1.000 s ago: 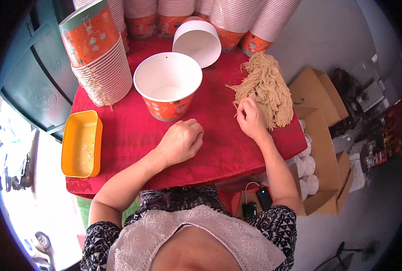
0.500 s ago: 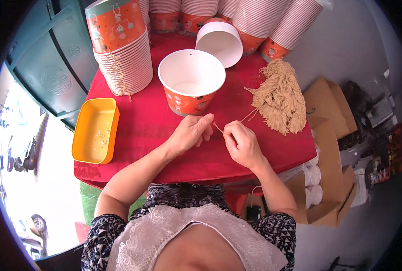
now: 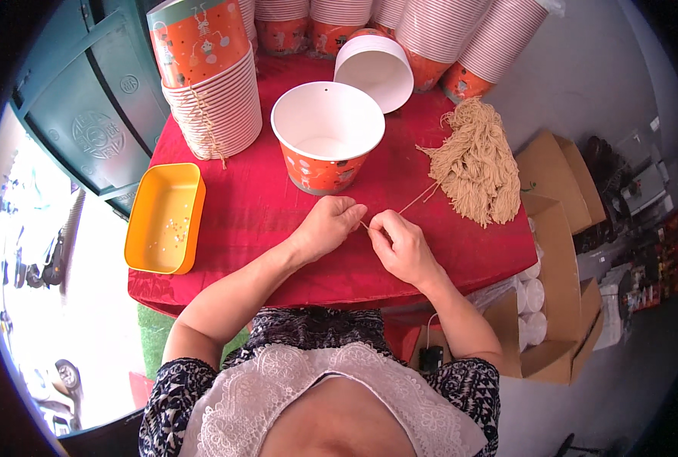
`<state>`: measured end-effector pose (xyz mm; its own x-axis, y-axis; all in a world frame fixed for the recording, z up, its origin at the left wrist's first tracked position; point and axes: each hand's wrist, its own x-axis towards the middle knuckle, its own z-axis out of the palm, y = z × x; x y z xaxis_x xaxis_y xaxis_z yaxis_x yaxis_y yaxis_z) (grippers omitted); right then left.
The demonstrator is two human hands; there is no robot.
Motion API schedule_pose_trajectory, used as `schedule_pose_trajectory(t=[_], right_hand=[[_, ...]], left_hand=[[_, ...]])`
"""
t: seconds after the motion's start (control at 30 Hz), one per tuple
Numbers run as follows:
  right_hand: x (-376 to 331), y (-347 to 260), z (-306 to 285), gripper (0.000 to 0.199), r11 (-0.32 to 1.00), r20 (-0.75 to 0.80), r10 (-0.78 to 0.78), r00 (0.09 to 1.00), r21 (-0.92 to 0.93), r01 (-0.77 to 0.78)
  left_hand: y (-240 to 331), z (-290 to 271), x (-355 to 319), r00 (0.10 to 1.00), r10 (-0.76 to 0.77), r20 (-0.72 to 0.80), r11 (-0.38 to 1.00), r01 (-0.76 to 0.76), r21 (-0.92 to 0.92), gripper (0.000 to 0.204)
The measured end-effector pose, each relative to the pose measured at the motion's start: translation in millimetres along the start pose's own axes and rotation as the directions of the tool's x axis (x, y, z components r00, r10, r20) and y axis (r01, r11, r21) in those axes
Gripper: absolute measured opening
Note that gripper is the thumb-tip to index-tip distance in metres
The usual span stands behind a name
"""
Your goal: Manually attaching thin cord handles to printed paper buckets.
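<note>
Both my hands are close together over the red-covered table, just in front of an orange paper bucket. My left hand (image 3: 330,227) is closed in a pinch on the free end of a thin tan string (image 3: 409,206). Closed fingers of my right hand (image 3: 401,245) grip the same string, which runs back to a loose tan bundle of strings (image 3: 477,164). The paper bucket (image 3: 326,137) stands upright, with a white inside and a small hole near its far rim. Another white-lined bucket (image 3: 377,72) lies tipped on its side behind it.
A yellow tray (image 3: 199,221) with small bits in it sits at the left of the red tablecloth (image 3: 247,251). A tall stack of nested buckets (image 3: 217,114) stands behind it, string hanging down its side. More stacks line the back. Cardboard boxes (image 3: 548,297) stand right of the table.
My hands have come closer together, the left edging right and the right edging left, both on the string. The view has shifted slightly; the buckets stay in place.
</note>
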<state>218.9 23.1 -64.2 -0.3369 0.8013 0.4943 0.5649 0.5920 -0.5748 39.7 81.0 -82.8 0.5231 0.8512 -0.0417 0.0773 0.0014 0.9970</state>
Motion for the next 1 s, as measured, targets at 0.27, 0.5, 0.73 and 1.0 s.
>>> schedule_pose_trajectory(t=[0.27,0.5,0.73,1.0], right_hand=[[-1.4,-6.6,16.8,0.013,0.969,-0.062,0.202,0.977,0.159,-0.19],[-4.1,-17.6,11.9,0.006,0.989,-0.158,0.141,0.977,0.074,-0.131],[-2.1,-25.8,4.4,0.008,0.986,-0.303,0.121,0.945,0.146,-0.079],[8.4,-36.0,3.6,0.013,0.998,-0.462,0.015,0.887,0.058,0.014]], left_hand=[[8.0,-8.2,-5.2,0.995,0.091,0.046,0.969,-0.099,0.225,0.018],[26.2,-14.5,-18.5,0.996,0.062,0.06,0.941,-0.078,0.329,0.017],[74.0,-37.0,-42.9,0.835,0.509,-0.209,0.683,-0.244,0.689,0.008],[103.0,-68.5,-34.8,0.746,0.666,-0.006,0.181,-0.153,0.971,0.036]])
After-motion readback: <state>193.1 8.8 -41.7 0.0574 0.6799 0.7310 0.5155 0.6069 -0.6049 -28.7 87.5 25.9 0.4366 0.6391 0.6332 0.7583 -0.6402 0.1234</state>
